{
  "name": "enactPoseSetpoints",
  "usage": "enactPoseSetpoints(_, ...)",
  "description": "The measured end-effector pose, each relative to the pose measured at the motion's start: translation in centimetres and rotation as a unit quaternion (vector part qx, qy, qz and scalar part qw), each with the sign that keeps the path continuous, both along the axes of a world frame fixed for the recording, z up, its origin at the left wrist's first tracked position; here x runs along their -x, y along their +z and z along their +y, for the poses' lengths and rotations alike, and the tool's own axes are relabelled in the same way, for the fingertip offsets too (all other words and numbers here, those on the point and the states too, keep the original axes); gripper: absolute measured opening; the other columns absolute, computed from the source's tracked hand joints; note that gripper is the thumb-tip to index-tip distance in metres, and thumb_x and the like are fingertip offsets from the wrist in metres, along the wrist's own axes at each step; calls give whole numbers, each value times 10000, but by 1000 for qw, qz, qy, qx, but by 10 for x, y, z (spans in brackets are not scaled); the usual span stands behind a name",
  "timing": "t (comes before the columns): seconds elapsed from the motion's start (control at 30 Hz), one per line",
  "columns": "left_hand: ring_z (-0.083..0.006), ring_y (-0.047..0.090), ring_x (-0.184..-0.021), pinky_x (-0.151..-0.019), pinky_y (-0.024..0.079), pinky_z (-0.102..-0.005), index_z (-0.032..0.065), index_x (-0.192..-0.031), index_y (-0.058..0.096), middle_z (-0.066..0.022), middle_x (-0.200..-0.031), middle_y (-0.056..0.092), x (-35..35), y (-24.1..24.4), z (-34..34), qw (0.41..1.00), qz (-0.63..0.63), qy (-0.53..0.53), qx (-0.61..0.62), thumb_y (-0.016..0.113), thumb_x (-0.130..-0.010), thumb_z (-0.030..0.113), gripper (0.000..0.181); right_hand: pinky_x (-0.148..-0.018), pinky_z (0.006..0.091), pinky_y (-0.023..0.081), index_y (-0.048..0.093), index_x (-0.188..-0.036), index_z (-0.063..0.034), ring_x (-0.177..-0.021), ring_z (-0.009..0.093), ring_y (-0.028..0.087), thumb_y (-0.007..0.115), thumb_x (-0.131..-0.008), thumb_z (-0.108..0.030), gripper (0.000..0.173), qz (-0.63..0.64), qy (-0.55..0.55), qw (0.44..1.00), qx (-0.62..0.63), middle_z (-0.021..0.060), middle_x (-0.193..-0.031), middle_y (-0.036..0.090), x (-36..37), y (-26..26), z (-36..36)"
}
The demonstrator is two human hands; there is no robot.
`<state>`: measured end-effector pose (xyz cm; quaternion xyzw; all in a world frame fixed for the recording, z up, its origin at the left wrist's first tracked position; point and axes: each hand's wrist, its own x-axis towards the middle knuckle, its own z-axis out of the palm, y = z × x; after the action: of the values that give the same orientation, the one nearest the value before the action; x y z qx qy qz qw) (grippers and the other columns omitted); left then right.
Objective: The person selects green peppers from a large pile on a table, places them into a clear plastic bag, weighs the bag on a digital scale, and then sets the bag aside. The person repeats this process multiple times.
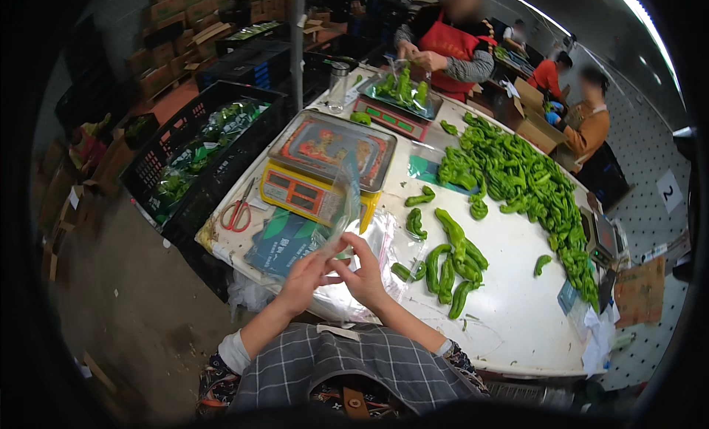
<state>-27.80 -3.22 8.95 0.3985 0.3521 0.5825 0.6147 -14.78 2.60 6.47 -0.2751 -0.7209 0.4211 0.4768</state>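
Note:
Between my two hands, above the table's near edge, is a clear plastic bag (348, 199) standing upright, its top reaching over the scale. My left hand (306, 276) pinches the bag's lower end. My right hand (363, 271) is at the same end, thumb and fingers bent around the film; whether it grips is hard to tell. Under the hands lie a stack of clear bags (382, 235) and printed dark-green bags (285, 240). Just beyond stands a yellow weighing scale (296, 193) with a stained metal tray (338, 146). Several long green peppers (460, 257) lie to the right.
Red-handled scissors (238, 213) lie at the table's left edge, beside a black crate (205, 152) of bagged greens. A large pepper heap (526, 174) runs along the far right. Across the table, a person in a red apron (443, 46) handles a pepper bag on another scale (388, 116).

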Motion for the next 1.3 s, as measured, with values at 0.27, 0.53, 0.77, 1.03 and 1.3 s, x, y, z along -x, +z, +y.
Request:
enactPoseSetpoints(0.27, -325, 410, -1151, -937, 339, -430, -35, -1206, 394, -188, -1212, 448, 27, 8, -19, 793, 512, 298, -142, 497, -802, 85, 435, -576, 328, 454, 582, -875, -50, -672, 252, 565, 560, -733, -30, 144, -92, -200, 956, -194, 105, -736, 569, -33, -8, 29)
enactPoseSetpoints(0.53, -390, 410, -1103, -931, 308, -464, 111, -1158, 492, -165, -1232, 428, 18, 10, 13, 574, 788, 159, -158, 536, -734, 17, 436, -485, 330, 425, 560, -830, -88, -609, 223, 532, 581, -694, -84, 137, -120, -20, 960, -254, 50, -641, 468, -16, -22, 6)
enactPoseSetpoints(0.77, -199, 550, -577, -522, 414, -297, 74, -1067, 580, -152, -685, 566, 41, -29, 7, 761, 641, 94, -36, 535, -774, 18, 302, -818, 379, 397, 549, -1047, -97, -952, 278, 509, 657, -726, -203, 355, -137, -1, 979, -152, 115, -1038, 537, -86, -34, 37)
enactPoseSetpoints(1.03, -82, 425, -514, -479, 357, -240, -10, -924, 625, -58, -602, 534, 26, -5, -1, 854, 519, -25, 36, 593, -778, 84, 177, -839, 418, 391, 463, -1194, -121, -1032, 317, 475, 632, -703, -166, 521, -393, -405, 825, 22, 160, -1119, 501, -240, -125, 99)
enactPoseSetpoints(1.3, -143, 568, -686, -632, 433, -258, -57, -889, 616, -120, -753, 629, 13, -24, 13, 870, 476, 127, -32, 506, -856, 113, 205, -639, 230, 461, 380, -1270, -79, -774, 114, 544, 549, -816, -195, 498, 312, -121, 858, 390, 73, -1036, 552, -244, -89, 58)
